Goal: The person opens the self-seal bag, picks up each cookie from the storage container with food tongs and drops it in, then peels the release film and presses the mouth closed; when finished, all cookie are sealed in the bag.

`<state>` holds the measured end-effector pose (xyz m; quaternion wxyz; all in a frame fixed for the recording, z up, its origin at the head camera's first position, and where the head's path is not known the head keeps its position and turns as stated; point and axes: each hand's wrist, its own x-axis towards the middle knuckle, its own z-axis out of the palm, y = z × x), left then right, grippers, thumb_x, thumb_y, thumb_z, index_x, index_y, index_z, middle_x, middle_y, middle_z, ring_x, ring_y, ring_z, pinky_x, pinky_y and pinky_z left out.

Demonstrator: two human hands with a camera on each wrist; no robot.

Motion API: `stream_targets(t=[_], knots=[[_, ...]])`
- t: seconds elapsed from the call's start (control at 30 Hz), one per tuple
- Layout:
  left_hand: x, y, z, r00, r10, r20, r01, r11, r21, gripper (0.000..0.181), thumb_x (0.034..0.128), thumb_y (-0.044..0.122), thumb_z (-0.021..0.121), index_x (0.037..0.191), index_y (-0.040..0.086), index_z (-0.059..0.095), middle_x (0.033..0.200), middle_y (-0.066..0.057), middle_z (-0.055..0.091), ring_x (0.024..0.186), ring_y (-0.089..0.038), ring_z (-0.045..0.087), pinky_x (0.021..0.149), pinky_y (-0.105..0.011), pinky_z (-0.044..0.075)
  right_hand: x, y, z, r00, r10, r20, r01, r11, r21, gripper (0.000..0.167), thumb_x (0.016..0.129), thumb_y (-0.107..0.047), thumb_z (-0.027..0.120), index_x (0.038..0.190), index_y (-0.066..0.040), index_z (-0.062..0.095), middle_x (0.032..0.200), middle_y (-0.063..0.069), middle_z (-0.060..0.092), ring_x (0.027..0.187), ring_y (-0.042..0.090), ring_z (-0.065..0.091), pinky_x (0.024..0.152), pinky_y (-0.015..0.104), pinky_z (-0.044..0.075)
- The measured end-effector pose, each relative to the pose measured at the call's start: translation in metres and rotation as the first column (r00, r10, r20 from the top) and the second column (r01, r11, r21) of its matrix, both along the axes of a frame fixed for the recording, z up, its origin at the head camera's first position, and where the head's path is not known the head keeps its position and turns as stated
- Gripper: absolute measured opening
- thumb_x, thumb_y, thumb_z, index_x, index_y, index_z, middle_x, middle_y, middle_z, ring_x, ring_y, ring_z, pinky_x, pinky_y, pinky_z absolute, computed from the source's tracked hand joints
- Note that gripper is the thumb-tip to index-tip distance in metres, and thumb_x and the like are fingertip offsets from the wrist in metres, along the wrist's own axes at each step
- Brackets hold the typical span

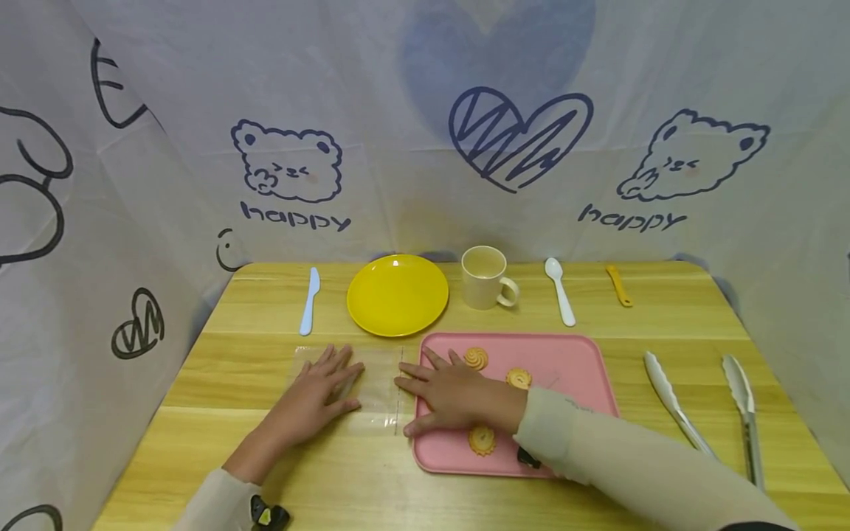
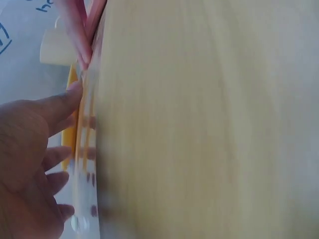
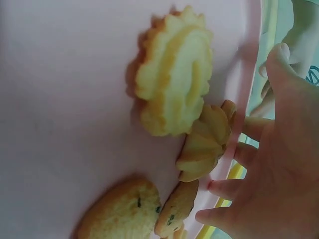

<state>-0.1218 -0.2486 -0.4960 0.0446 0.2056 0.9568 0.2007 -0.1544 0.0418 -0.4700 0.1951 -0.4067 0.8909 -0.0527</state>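
A clear flat plastic bag [image 1: 381, 409] lies on the table, its right edge beside a pink tray [image 1: 571, 354]. My left hand [image 1: 317, 394] rests on the bag's left part with its fingers spread. Over the tray's left rim reaches my right hand [image 1: 446, 391], fingers spread and fingertips near the bag's right edge; I cannot tell whether they touch it. The tray carries several cookies: a swirl cookie [image 1: 475, 359], a round one [image 1: 519, 379] and another [image 1: 482, 440] by the wrist. Close up in the right wrist view, a ridged cookie [image 3: 174, 79] and a speckled cookie [image 3: 122, 211] show. My right hand and forearm cover part of the tray.
Along the back stand a blue knife [image 1: 309, 302], a yellow plate [image 1: 398, 295], a cream mug [image 1: 482, 279], a white spoon [image 1: 561, 291] and a small orange-yellow utensil [image 1: 619, 286]. Metal tongs [image 1: 740, 383] lie open on the right, partly behind the right sleeve. A printed cloth hangs behind.
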Motion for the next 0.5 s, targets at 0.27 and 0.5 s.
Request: stream_targets(t=[0.27,0.5], knots=[[-0.001,-0.017,0.0,0.996,-0.001,0.085,-0.012,0.988,0.154,0.047,0.0979,0.019,0.072,0.142,0.006,0.062,0.163,-0.013,0.039,0.154,-0.039,0.024,0.124,-0.066,0.016,-0.001,0.0,0.003,1.0,-0.005,0.027,0.005,1.0,0.007,0.086,0.092,-0.078,0.051,0.163,-0.032,0.033,0.172,-0.007,0.019,0.158,0.038,0.01,0.124,0.067,0.016],[-0.003,-0.02,-0.002,0.996,0.021,0.087,-0.04,0.974,0.222,0.042,0.0968,0.011,0.072,0.137,0.003,0.065,0.158,-0.013,0.046,0.152,-0.04,0.029,0.122,-0.067,0.019,0.0,0.0,0.005,1.0,0.002,0.021,-0.002,1.0,0.006,0.086,0.093,-0.077,0.052,0.163,-0.031,0.033,0.172,-0.007,0.02,0.158,0.039,0.01,0.123,0.068,0.018]])
